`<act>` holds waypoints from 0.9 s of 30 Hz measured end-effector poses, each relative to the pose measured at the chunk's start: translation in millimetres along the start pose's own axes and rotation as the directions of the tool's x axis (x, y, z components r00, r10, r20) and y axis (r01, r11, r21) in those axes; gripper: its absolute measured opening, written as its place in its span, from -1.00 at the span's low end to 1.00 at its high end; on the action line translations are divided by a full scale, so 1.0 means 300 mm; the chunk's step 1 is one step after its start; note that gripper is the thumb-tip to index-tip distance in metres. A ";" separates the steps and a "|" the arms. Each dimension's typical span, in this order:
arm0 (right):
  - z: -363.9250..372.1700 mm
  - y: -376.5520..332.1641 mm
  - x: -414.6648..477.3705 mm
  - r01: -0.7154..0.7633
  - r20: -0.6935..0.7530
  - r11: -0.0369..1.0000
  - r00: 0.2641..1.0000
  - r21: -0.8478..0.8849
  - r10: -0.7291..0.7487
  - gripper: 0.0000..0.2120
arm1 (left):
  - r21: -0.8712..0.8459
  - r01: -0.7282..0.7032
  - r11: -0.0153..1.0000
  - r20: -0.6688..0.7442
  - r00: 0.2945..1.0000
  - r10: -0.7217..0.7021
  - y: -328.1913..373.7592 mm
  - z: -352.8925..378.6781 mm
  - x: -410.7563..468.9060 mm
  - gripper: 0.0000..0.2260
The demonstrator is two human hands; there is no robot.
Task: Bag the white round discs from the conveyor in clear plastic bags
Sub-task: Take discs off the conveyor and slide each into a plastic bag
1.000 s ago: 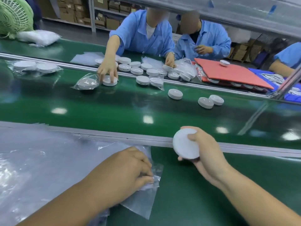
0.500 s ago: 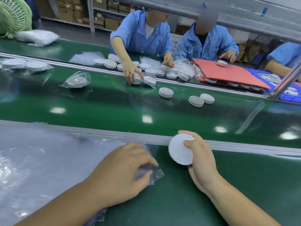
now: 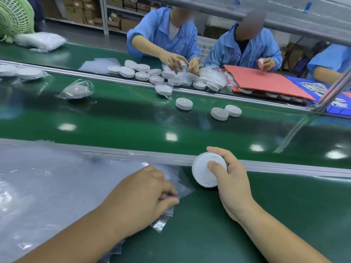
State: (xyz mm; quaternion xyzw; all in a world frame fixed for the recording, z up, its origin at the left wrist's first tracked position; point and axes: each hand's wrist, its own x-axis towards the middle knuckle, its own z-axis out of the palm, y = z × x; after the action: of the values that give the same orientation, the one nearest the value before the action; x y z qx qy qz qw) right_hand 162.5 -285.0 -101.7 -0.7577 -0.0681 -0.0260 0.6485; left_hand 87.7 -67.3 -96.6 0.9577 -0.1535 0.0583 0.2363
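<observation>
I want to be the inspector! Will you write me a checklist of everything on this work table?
Surface: green belt, shiny, metal rail along its near edge.
Job's things: disc in right hand; bag under left hand; bag stack at left; three loose discs and one bagged disc on the belt.
Clutter: disc pile and red mat on the far side.
Hands: left pinches the bag; right grips the disc.
Cables: nothing seen.
Surroundings: workers in blue, fan, shelves of boxes.

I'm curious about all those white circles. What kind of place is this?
Likely a factory packing line: a green conveyor belt, many white discs, and workers in blue coats bagging them.
</observation>
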 end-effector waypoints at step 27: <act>-0.002 0.005 0.006 -0.050 -0.019 0.996 0.998 0.075 0.051 -0.70 | 0.238 0.066 0.969 -0.096 0.994 -0.044 -0.005 -0.025 0.013 -0.48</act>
State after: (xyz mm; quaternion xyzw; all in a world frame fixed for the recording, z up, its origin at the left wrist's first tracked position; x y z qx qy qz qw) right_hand 164.6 -285.6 -102.8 -0.7343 -0.0430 -0.0151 0.6773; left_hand 91.6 -63.6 -89.9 0.9796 -0.1076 0.1130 0.1266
